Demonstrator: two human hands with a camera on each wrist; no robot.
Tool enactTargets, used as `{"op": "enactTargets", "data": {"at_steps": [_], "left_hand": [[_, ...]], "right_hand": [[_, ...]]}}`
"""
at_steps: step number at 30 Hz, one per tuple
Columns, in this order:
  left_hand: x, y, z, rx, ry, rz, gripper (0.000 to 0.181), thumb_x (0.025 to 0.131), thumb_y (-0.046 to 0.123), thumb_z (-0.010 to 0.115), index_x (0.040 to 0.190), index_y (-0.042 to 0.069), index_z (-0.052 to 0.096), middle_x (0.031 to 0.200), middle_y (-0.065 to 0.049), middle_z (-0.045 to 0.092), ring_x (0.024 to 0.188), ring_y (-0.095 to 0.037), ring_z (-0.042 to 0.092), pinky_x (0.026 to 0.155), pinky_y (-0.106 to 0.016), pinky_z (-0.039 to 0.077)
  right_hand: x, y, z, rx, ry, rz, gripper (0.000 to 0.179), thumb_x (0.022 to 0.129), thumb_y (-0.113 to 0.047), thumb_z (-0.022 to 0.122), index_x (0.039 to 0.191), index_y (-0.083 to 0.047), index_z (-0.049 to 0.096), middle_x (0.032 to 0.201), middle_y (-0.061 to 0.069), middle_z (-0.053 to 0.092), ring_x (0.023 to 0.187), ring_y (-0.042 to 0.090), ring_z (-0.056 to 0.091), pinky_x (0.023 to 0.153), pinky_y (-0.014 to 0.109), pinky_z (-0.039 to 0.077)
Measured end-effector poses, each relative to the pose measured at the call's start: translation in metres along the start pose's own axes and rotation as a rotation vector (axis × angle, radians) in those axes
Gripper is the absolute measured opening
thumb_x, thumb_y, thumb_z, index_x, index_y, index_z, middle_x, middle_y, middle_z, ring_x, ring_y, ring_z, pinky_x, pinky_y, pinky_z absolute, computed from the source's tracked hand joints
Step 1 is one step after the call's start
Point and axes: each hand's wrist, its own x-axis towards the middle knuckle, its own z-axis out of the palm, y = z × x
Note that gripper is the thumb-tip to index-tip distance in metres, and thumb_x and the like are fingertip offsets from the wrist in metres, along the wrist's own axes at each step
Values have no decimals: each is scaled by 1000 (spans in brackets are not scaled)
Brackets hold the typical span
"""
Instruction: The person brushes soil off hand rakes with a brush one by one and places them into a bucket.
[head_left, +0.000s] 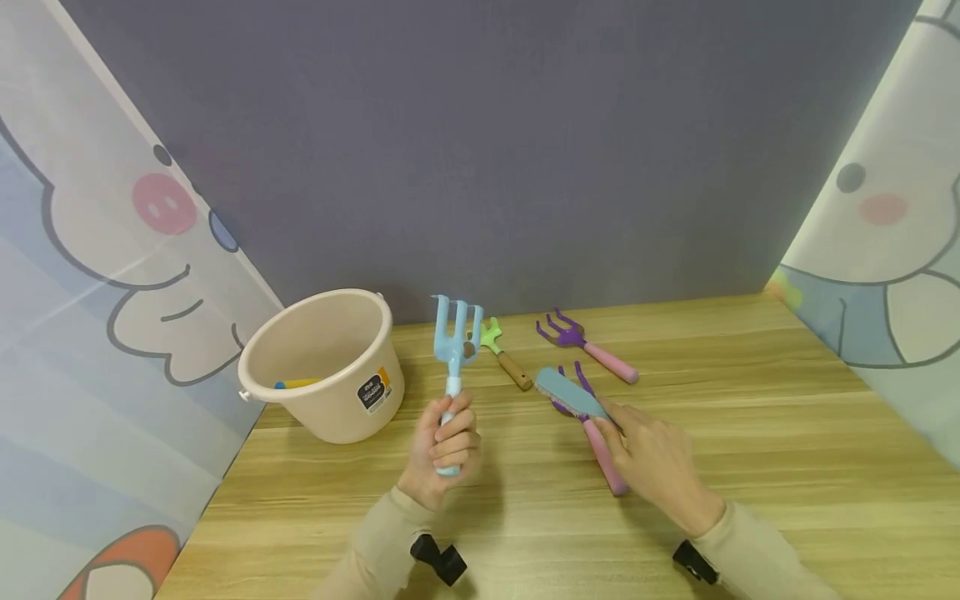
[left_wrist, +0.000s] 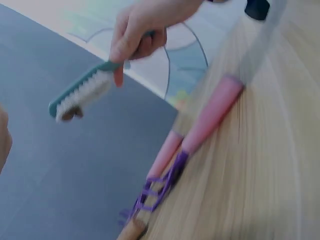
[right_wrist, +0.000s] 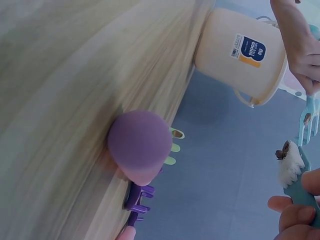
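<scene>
My left hand [head_left: 452,442] grips the handle of a light blue garden hand rake [head_left: 452,346], its tines pointing up and a brown spot on one side of its head. Between thumb and fingers, my right hand [head_left: 652,454] holds a teal scrub brush [head_left: 572,392]. White bristles show on the brush [left_wrist: 82,92] in the left wrist view, with a brown smudge at their tip. Brush and rake are close but apart in the head view. Under the brush lies a purple hand rake with a pink handle [head_left: 606,462], partly hidden.
A cream bucket [head_left: 333,417] stands at the left, with a yellow and blue item [head_left: 300,383] inside. Behind my hands lie a green hand tool with a wooden handle [head_left: 514,370] and another purple rake with a pink handle [head_left: 611,362]. A grey panel [head_left: 510,167] rises behind the table.
</scene>
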Motion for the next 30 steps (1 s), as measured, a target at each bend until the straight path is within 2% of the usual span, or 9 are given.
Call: {"op": "enactTargets", "data": {"at_steps": [3, 7, 11, 14, 16, 19, 23, 27, 30], "left_hand": [[4, -8, 1, -140, -9, -14, 16, 95, 21, 41, 83, 11, 44, 54, 10, 28, 37, 0, 27, 35, -12, 25], [10, -19, 3, -240, -16, -22, 18, 94, 20, 42, 78, 13, 39, 53, 9, 29, 36, -1, 28, 35, -12, 25], [16, -27, 2, -261, -32, -38, 19, 94, 20, 42, 77, 14, 37, 52, 9, 30, 35, 0, 29, 34, -11, 26], [20, -32, 2, -282, -46, -60, 20, 94, 21, 43, 77, 15, 36, 52, 9, 30, 35, 0, 28, 33, -12, 26], [21, -34, 1, -293, -49, -67, 20, 94, 21, 43, 76, 15, 36, 51, 9, 30, 35, 0, 28, 33, -12, 26], [24, -36, 1, -303, -51, -70, 21, 94, 21, 43, 76, 15, 35, 51, 9, 30, 34, 0, 28, 33, -12, 27], [25, -38, 1, -345, -32, -55, 20, 95, 21, 43, 77, 12, 39, 50, 9, 30, 34, 0, 29, 33, -12, 27], [23, -38, 0, -417, -30, -47, 19, 95, 21, 42, 80, 10, 40, 51, 9, 30, 34, 0, 29, 33, -12, 28], [21, -37, -2, -444, -41, -46, 20, 96, 21, 42, 78, 14, 36, 52, 9, 30, 34, 0, 29, 33, -12, 29]], "right_hand": [[4, -2, 1, 22, 8, 34, 24, 81, -16, 66, 99, 0, 66, 62, 0, 57, 42, -2, 25, 34, 12, 20], [14, -7, 0, 65, 47, 47, 16, 85, -16, 62, 90, -1, 63, 55, -5, 42, 41, -2, 23, 34, 13, 19], [28, -15, 2, 92, 141, -29, 30, 95, -26, 47, 87, 1, 58, 52, -7, 35, 41, -2, 21, 34, 12, 17], [39, -23, 7, 89, 249, -116, 47, 99, -34, 34, 89, 5, 59, 54, -2, 45, 41, 3, 32, 35, 14, 24], [45, -28, 12, 92, 314, -169, 51, 100, -33, 31, 89, 7, 60, 57, 2, 52, 42, 6, 40, 36, 14, 29], [50, -35, 18, 77, 366, -200, 49, 99, -31, 33, 96, 8, 63, 58, 3, 54, 42, 7, 42, 36, 15, 30], [51, -36, 25, 65, 361, -173, 42, 97, -31, 40, 103, 3, 65, 57, 0, 48, 41, 4, 30, 36, 15, 21], [52, -32, 30, 70, 362, -149, 31, 91, -23, 50, 102, 1, 66, 57, 1, 49, 41, 4, 26, 36, 16, 19], [54, -29, 33, 63, 362, -140, 29, 88, -20, 53, 101, 0, 67, 58, 3, 53, 41, 6, 29, 36, 17, 21]]}}
